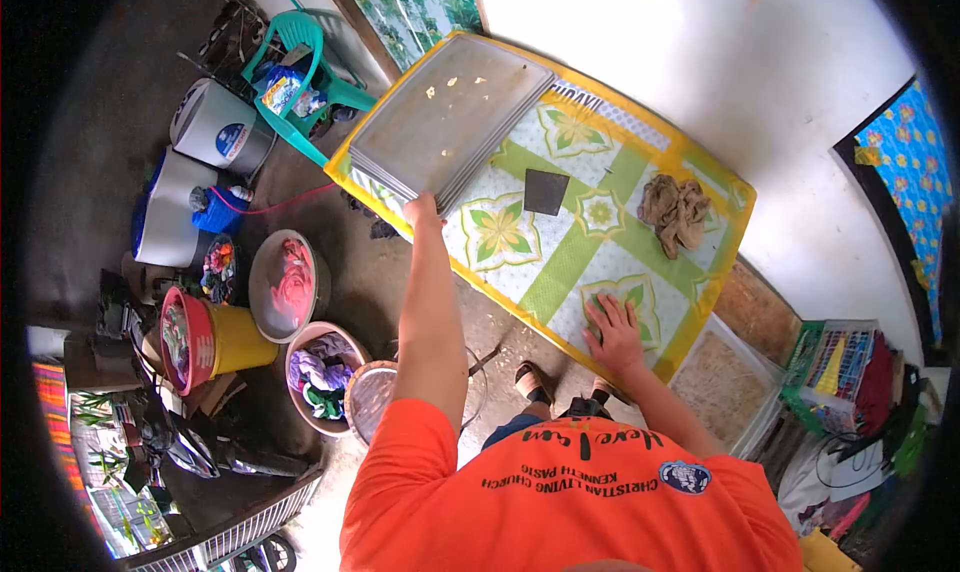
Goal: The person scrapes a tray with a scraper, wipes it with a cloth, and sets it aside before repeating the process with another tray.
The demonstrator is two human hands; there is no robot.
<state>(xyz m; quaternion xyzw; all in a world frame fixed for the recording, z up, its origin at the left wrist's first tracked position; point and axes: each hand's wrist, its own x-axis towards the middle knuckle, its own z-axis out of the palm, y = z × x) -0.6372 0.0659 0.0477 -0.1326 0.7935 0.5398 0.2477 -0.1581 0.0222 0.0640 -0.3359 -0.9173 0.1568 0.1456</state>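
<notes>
At the near corner of a stack of flat grey metal trays (450, 112), my left hand (422, 209) is closed on the edge. A few pale flakes lie on the top tray. My right hand (613, 330) rests flat with fingers spread on the green, white and yellow patterned tablecloth (560, 282), holding nothing. Between the stack and the far right of the table lies a small dark flat scraper-like piece (546, 192). A crumpled brown rag (673, 214) sits farther right, beyond my right hand.
On the floor at left stand basins of laundry (325, 372), a yellow bucket (240, 340) and a washing machine (220, 127). A green plastic chair (295, 42) is by the table's left end. Crates and clothes (835, 372) are at right; a white wall (700, 62) backs the table.
</notes>
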